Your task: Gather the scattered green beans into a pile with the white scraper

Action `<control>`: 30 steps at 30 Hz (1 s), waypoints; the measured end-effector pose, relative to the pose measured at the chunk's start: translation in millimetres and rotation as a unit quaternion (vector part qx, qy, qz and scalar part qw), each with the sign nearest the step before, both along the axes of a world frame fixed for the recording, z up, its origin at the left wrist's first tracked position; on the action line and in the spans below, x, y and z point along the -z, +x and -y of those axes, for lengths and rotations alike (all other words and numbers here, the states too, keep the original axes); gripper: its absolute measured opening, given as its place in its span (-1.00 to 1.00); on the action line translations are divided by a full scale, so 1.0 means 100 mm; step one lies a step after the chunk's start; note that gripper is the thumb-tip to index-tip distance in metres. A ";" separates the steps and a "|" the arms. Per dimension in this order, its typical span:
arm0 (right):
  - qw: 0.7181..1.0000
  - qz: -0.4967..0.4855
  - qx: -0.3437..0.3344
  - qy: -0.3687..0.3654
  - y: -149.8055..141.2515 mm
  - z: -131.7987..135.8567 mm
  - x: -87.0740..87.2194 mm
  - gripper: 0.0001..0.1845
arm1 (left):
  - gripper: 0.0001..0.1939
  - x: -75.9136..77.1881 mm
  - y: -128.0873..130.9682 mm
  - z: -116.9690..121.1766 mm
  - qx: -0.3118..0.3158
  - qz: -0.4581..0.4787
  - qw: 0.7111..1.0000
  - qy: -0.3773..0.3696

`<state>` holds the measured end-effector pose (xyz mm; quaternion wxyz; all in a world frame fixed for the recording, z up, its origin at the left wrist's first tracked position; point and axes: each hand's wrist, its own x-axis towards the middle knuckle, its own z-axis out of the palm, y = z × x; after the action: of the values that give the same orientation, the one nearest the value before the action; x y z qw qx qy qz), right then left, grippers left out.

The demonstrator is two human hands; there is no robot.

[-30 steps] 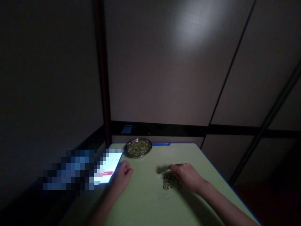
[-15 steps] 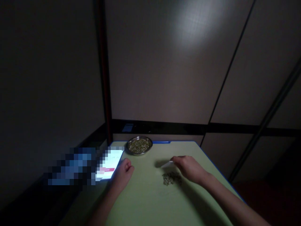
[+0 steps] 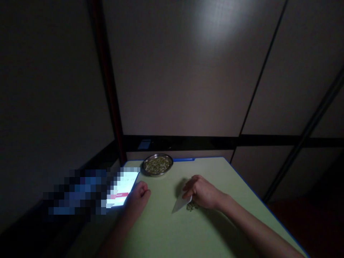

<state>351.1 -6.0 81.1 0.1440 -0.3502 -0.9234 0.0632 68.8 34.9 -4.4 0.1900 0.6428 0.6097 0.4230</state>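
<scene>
My right hand (image 3: 200,192) grips a thin white card (image 3: 182,204) by its upper part, fingers pressed together on it. The card slants down and to the left, with a pointed corner near the tabletop. Below and behind that hand lies a small pile of dark seed-like bits (image 3: 191,206), partly hidden by the hand. My left hand (image 3: 141,193) rests in a loose fist at the table's left side, next to a lit screen, and nothing shows in its fingers. Further back, a round metal dish (image 3: 172,164) holds many small green and whitish pieces.
The pale green table (image 3: 161,233) has a blue edge. A bright screen (image 3: 126,182) stands at its left, partly blurred out by pixels. Behind the table rise large panelled doors (image 3: 177,79) with a dark ledge (image 3: 201,142).
My right hand has moved left and turned, so the card now points down toward the table and the hand covers more of the pile. My left hand stays curled beside the screen.
</scene>
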 end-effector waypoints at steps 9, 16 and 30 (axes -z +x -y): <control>1.000 0.000 -0.009 -0.017 0.36 0.19 0.02 -0.69 | -0.89 -0.02 -0.02 0.03 -0.002 -0.014 1.000 -0.017; 0.999 -0.035 0.015 -0.035 0.50 0.28 0.01 -0.66 | -0.89 -0.05 0.00 0.05 -0.012 -0.016 1.000 -0.023; 0.964 0.015 0.267 -0.009 0.68 0.05 -0.29 -0.56 | -0.88 -0.04 -0.01 0.01 -0.010 -0.006 1.000 -0.020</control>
<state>419.4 -11.3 110.4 0.1381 -0.5862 -0.7979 0.0259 68.2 34.1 0.0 0.1952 0.6356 0.6254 0.4084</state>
